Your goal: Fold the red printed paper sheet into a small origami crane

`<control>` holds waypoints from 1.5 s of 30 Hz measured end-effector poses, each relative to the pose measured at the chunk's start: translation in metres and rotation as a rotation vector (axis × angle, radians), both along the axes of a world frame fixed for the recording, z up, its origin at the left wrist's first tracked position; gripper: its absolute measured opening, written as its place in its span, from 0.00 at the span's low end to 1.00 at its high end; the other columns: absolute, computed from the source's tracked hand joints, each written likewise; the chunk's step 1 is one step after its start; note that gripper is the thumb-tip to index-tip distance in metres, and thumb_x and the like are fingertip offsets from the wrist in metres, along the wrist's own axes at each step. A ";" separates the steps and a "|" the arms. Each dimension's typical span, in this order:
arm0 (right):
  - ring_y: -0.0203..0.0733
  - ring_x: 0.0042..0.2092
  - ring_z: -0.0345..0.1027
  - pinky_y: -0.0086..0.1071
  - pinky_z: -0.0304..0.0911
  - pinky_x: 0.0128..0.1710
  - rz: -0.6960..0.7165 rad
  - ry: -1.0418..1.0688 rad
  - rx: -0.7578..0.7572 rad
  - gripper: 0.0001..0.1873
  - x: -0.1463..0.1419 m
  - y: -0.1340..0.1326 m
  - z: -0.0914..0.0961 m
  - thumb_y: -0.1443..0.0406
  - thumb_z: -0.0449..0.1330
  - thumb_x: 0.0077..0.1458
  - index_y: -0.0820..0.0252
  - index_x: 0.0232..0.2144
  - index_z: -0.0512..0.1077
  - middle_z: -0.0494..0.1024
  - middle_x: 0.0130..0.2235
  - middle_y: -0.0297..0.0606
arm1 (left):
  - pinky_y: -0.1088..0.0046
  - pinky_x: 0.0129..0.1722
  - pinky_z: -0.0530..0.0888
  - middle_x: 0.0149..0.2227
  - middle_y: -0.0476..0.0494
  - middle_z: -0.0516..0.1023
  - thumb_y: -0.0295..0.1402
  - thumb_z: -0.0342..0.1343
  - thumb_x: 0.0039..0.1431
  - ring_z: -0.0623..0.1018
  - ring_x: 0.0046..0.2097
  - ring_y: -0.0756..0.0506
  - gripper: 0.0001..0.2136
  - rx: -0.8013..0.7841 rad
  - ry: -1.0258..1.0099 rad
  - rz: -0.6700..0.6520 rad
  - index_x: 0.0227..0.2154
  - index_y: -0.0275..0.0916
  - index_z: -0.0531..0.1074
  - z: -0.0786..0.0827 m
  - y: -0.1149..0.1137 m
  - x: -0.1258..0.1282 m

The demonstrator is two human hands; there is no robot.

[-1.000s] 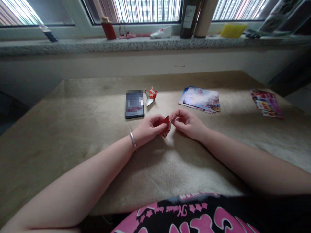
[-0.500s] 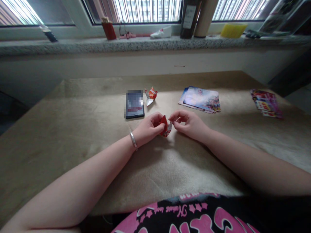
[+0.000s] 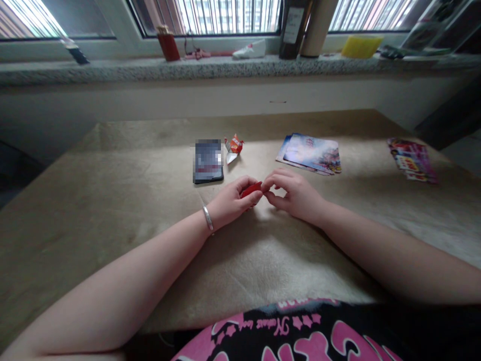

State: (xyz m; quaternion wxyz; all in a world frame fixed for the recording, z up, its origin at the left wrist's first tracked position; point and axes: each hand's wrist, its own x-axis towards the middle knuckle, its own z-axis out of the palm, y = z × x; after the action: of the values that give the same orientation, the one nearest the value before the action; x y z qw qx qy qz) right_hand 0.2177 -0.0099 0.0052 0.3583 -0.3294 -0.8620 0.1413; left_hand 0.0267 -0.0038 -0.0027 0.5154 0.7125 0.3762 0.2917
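Note:
A small folded red paper piece (image 3: 251,189) is pinched between both my hands near the middle of the tan-covered table (image 3: 112,200). My left hand (image 3: 231,200), with a silver bracelet on its wrist, grips the paper's left side with curled fingers. My right hand (image 3: 295,193) closes its fingertips on the paper's right end. Most of the paper is hidden by my fingers. A finished red and white folded paper figure (image 3: 233,148) stands farther back, beside a dark phone (image 3: 208,161).
A stack of colourful printed sheets (image 3: 311,154) lies at the back right, another stack (image 3: 412,159) near the right edge. The stone windowsill (image 3: 225,67) holds a red cup (image 3: 168,46), a dark bottle (image 3: 293,27) and a yellow object (image 3: 359,46).
The red paper stood upright between my fingers; now it is flattened and lower. My right hand has closed in against my left hand over the paper.

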 end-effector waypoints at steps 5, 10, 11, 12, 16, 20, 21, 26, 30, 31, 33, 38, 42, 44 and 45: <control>0.40 0.37 0.66 0.35 0.63 0.37 -0.010 -0.059 0.096 0.04 0.001 0.000 -0.001 0.69 0.56 0.53 0.57 0.31 0.70 0.74 0.33 0.38 | 0.78 0.28 0.66 0.25 0.52 0.68 0.40 0.55 0.52 0.71 0.29 0.52 0.11 0.008 0.048 0.025 0.29 0.36 0.66 0.002 0.000 -0.001; 0.40 0.37 0.66 0.35 0.63 0.38 -0.047 -0.066 0.178 0.04 0.001 -0.001 -0.001 0.68 0.56 0.54 0.57 0.31 0.70 0.75 0.33 0.38 | 0.79 0.26 0.65 0.24 0.53 0.67 0.39 0.56 0.51 0.69 0.26 0.54 0.11 -0.028 -0.002 0.002 0.26 0.36 0.64 0.002 0.000 0.000; 0.40 0.37 0.66 0.35 0.63 0.38 -0.050 -0.066 0.185 0.03 0.001 -0.001 -0.001 0.68 0.56 0.54 0.57 0.31 0.70 0.75 0.33 0.38 | 0.79 0.26 0.64 0.23 0.54 0.66 0.39 0.57 0.51 0.68 0.25 0.54 0.12 -0.025 -0.002 0.004 0.25 0.36 0.63 0.002 0.000 0.001; 0.40 0.37 0.65 0.35 0.63 0.39 -0.050 -0.067 0.187 0.03 0.002 -0.001 -0.002 0.67 0.56 0.54 0.56 0.31 0.70 0.75 0.33 0.38 | 0.80 0.26 0.64 0.22 0.54 0.65 0.39 0.57 0.51 0.67 0.25 0.55 0.12 -0.025 -0.004 0.010 0.24 0.36 0.62 0.003 0.000 0.001; 0.41 0.37 0.65 0.36 0.62 0.39 -0.059 -0.061 0.193 0.03 0.001 -0.001 -0.002 0.67 0.56 0.54 0.56 0.30 0.70 0.74 0.33 0.38 | 0.80 0.26 0.65 0.22 0.55 0.64 0.39 0.57 0.50 0.69 0.26 0.54 0.14 -0.072 -0.053 0.038 0.21 0.37 0.60 0.004 -0.002 0.002; 0.41 0.37 0.65 0.36 0.62 0.39 -0.071 -0.062 0.189 0.03 0.000 -0.002 -0.001 0.68 0.56 0.53 0.56 0.30 0.70 0.74 0.33 0.38 | 0.80 0.26 0.66 0.22 0.54 0.65 0.38 0.58 0.50 0.69 0.25 0.55 0.12 -0.057 -0.064 0.062 0.22 0.36 0.62 0.005 -0.002 0.002; 0.41 0.37 0.65 0.36 0.62 0.39 -0.070 -0.063 0.181 0.03 0.000 -0.002 -0.001 0.68 0.56 0.53 0.56 0.30 0.70 0.74 0.33 0.38 | 0.80 0.26 0.66 0.22 0.54 0.66 0.37 0.58 0.50 0.69 0.25 0.55 0.12 -0.048 -0.062 0.069 0.22 0.36 0.62 0.005 -0.002 0.002; 0.41 0.37 0.66 0.36 0.62 0.39 -0.063 -0.043 0.170 0.03 0.000 -0.001 -0.003 0.69 0.57 0.51 0.56 0.30 0.70 0.74 0.33 0.38 | 0.80 0.25 0.67 0.22 0.53 0.68 0.37 0.57 0.50 0.69 0.25 0.55 0.11 -0.021 -0.028 0.096 0.22 0.36 0.64 0.004 -0.001 0.001; 0.41 0.36 0.66 0.36 0.62 0.38 -0.081 -0.023 0.180 0.03 -0.001 -0.002 -0.003 0.68 0.57 0.51 0.56 0.29 0.70 0.75 0.32 0.37 | 0.80 0.25 0.67 0.22 0.52 0.69 0.37 0.57 0.50 0.69 0.24 0.55 0.11 0.014 -0.025 0.111 0.23 0.36 0.64 0.002 -0.001 0.001; 0.40 0.36 0.66 0.35 0.63 0.38 -0.086 -0.014 0.176 0.02 -0.001 -0.002 -0.003 0.68 0.57 0.51 0.56 0.29 0.70 0.75 0.31 0.37 | 0.80 0.25 0.67 0.22 0.52 0.69 0.37 0.58 0.50 0.70 0.24 0.55 0.11 0.016 -0.030 0.120 0.23 0.35 0.65 0.002 -0.001 0.001; 0.40 0.35 0.66 0.35 0.63 0.37 -0.097 0.008 0.157 0.03 -0.002 -0.002 -0.003 0.69 0.58 0.51 0.56 0.28 0.69 0.75 0.30 0.37 | 0.80 0.25 0.68 0.22 0.52 0.69 0.37 0.58 0.50 0.70 0.25 0.54 0.10 0.005 -0.045 0.140 0.24 0.35 0.66 0.001 -0.002 0.002; 0.40 0.35 0.67 0.35 0.63 0.37 -0.096 0.057 0.107 0.03 -0.004 -0.002 -0.006 0.69 0.58 0.50 0.55 0.27 0.71 0.76 0.31 0.36 | 0.80 0.26 0.69 0.23 0.53 0.69 0.38 0.59 0.48 0.72 0.25 0.54 0.11 -0.060 -0.087 0.196 0.26 0.35 0.68 0.001 -0.003 0.004; 0.40 0.36 0.68 0.37 0.64 0.39 -0.080 0.107 0.046 0.04 -0.005 -0.001 -0.009 0.68 0.59 0.50 0.54 0.28 0.73 0.78 0.33 0.35 | 0.80 0.27 0.71 0.23 0.53 0.69 0.39 0.61 0.45 0.73 0.25 0.54 0.12 -0.110 -0.129 0.232 0.26 0.35 0.68 0.002 -0.003 0.005; 0.40 0.36 0.69 0.37 0.64 0.38 -0.081 0.125 0.042 0.04 -0.006 -0.001 -0.009 0.68 0.59 0.50 0.54 0.28 0.73 0.79 0.33 0.35 | 0.79 0.27 0.71 0.23 0.53 0.69 0.39 0.62 0.44 0.73 0.25 0.54 0.13 -0.131 -0.144 0.246 0.27 0.34 0.69 0.001 -0.002 0.005; 0.40 0.36 0.69 0.37 0.64 0.38 -0.080 0.131 0.048 0.04 -0.006 -0.001 -0.009 0.68 0.59 0.51 0.54 0.28 0.73 0.79 0.33 0.35 | 0.79 0.28 0.72 0.23 0.53 0.70 0.40 0.62 0.44 0.73 0.26 0.54 0.13 -0.136 -0.149 0.245 0.27 0.34 0.70 0.001 -0.001 0.005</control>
State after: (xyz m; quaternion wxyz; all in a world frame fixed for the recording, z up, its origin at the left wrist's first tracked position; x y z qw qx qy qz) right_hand 0.2117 -0.0107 -0.0039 0.4272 -0.3450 -0.8260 0.1272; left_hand 0.0318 -0.0053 -0.0017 0.5495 0.6013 0.4399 0.3781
